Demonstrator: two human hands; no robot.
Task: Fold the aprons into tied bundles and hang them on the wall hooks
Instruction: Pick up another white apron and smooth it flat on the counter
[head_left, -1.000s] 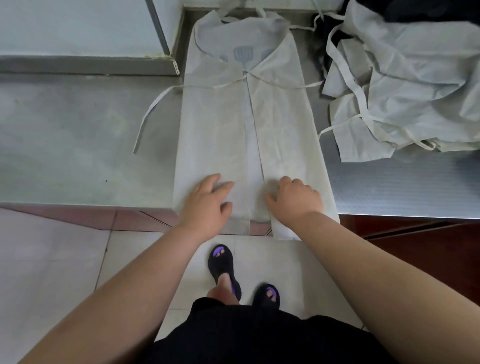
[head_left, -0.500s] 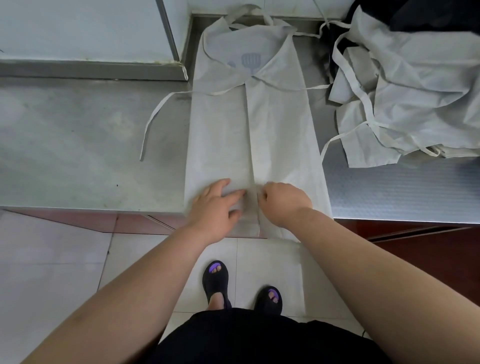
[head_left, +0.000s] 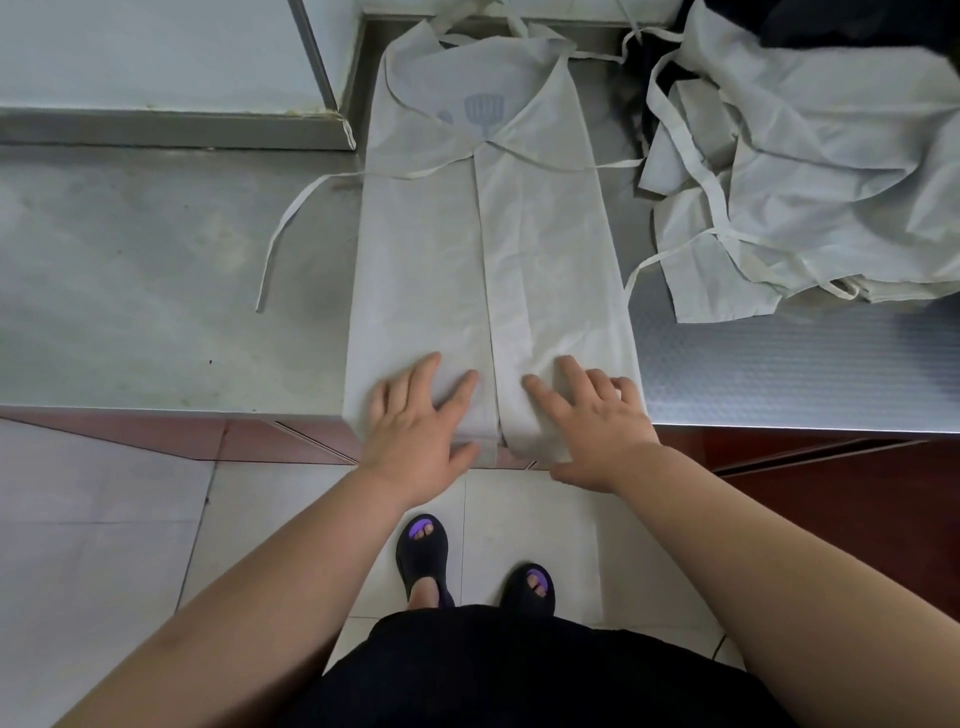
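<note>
Both hands lie flat with fingers spread on the near hem of the white apron (head_left: 493, 270), left hand (head_left: 415, 421) and right hand (head_left: 597, 421) pinning its two folded panels to the steel counter (head_left: 156, 291) for creasing, now farther apart than before, the unfolded aprons (head_left: 810, 171) heaped beyond.

One white apron (head_left: 493, 249) lies folded lengthwise on one steel counter (head_left: 156, 291). One heap of further aprons (head_left: 810, 171) sits beside it (too tangled to count). Two bare hands, left hand (head_left: 415, 421) and right hand (head_left: 592, 421), rest on the apron. Two black sandals (head_left: 423, 553) stand below.
</note>
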